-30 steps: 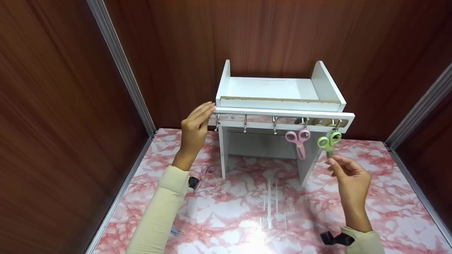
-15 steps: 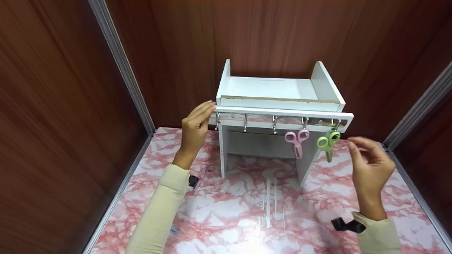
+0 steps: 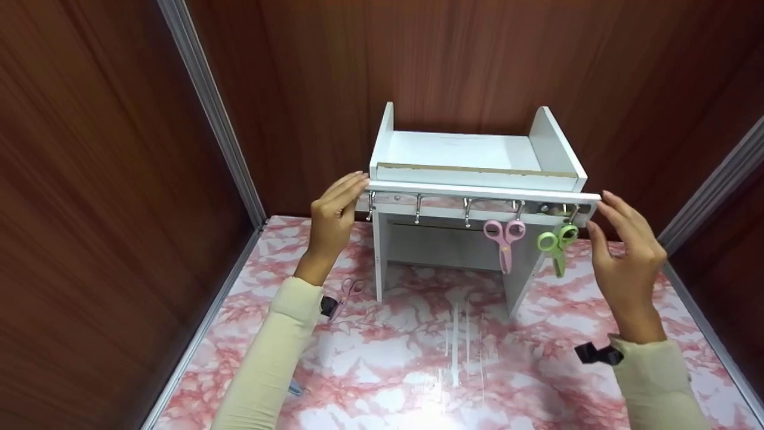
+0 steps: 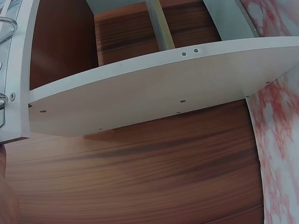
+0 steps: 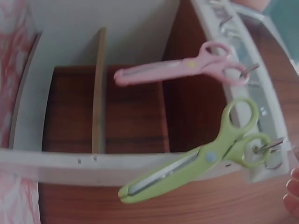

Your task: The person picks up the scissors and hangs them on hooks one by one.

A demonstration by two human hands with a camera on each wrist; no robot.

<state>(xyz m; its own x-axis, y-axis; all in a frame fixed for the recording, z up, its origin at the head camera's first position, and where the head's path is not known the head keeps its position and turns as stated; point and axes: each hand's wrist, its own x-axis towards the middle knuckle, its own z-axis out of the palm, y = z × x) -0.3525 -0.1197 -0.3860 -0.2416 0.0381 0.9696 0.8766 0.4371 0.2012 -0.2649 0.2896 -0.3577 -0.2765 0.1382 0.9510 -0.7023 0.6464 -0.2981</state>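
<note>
In the head view, a white hook rail (image 3: 441, 209) runs across the front of a small white shelf unit (image 3: 459, 152). My left hand (image 3: 333, 221) rests its straight fingers against the rail's left end. At the right end, my right hand (image 3: 630, 254) has its fingertips on the edge, with the thumb lower down. Pink scissors (image 3: 505, 245) dangle by one finger loop from a hook; green scissors (image 3: 558, 242) hang the same way from the rightmost hook. Both scissors show large in the right wrist view, where only fingertips (image 5: 292, 191) of the right hand appear.
Another pair of pink scissors (image 3: 346, 294) lies on the pink marbled tabletop (image 3: 370, 358), partly behind the left wrist's black strap. A small blue object (image 3: 295, 389) is half covered by the left sleeve. Brown wood panels (image 3: 465, 65) enclose the back and sides.
My right hand has released the green scissors' blade tip, moved right, then risen to the rail's right end. The green scissors now hang free. The left hand has stayed in place.
</note>
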